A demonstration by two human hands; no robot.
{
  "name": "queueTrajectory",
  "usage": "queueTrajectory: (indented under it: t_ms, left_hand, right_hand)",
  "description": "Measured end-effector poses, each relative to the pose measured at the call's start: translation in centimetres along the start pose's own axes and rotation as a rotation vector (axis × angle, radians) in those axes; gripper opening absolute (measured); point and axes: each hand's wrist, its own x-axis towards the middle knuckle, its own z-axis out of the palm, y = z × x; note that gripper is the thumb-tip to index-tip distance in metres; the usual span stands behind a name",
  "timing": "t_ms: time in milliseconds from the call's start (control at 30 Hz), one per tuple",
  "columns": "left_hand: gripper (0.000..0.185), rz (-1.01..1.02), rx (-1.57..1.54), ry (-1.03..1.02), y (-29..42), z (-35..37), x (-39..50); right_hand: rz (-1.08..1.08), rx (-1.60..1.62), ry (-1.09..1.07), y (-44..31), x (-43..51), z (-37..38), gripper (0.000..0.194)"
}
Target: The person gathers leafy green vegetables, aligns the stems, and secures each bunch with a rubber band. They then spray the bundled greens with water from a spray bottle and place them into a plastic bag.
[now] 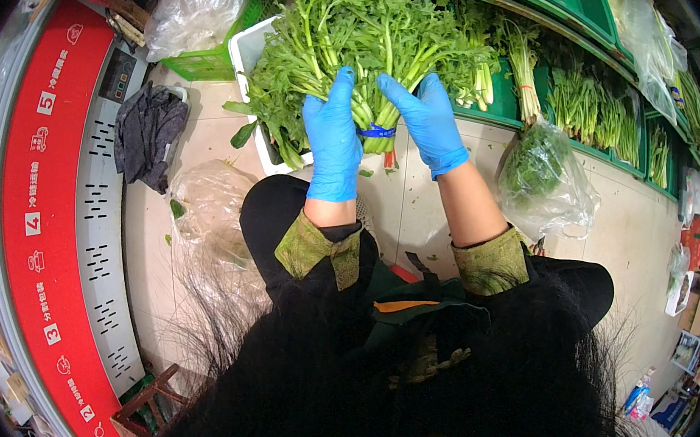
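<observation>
A bunch of leafy greens (393, 111) with pale green stems is held upright between my gloved hands, its jagged leaves spreading away from me. Blue tape (377, 132) bearing writing wraps the stems near their cut ends. My left hand (335, 143), in a blue glove, grips the bunch's left side with the thumb on top. On the other side, my right hand (433, 128) in a matching glove clasps it, thumb over the stems; some fingers are hidden behind. Loose greens (275, 108) lie in a white crate (241, 63) beneath and left of the bunch.
Green crates (502, 110) of bundled vegetables line the far right. A plastic bag of greens (535, 161) rests on the tiled floor. At left are a dark cloth (149, 133), a clear plastic bag (217, 204) and a red-and-white refrigerated case (44, 148).
</observation>
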Motion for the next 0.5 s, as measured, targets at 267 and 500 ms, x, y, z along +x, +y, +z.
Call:
queueTrajectory:
  t_ms: [267,500]
  left_hand:
    - [0.046,0.069,-0.009,-0.067,0.0,-0.3,0.2]
    - [0.048,0.06,0.063,-0.075,-1.0,0.1,-0.4]
  right_hand:
    - [-0.156,-0.762,0.096,-4.7,-1.5,-2.1,0.021]
    - [-0.578,-0.944,-0.081,-2.0,-0.2,1.1,0.016]
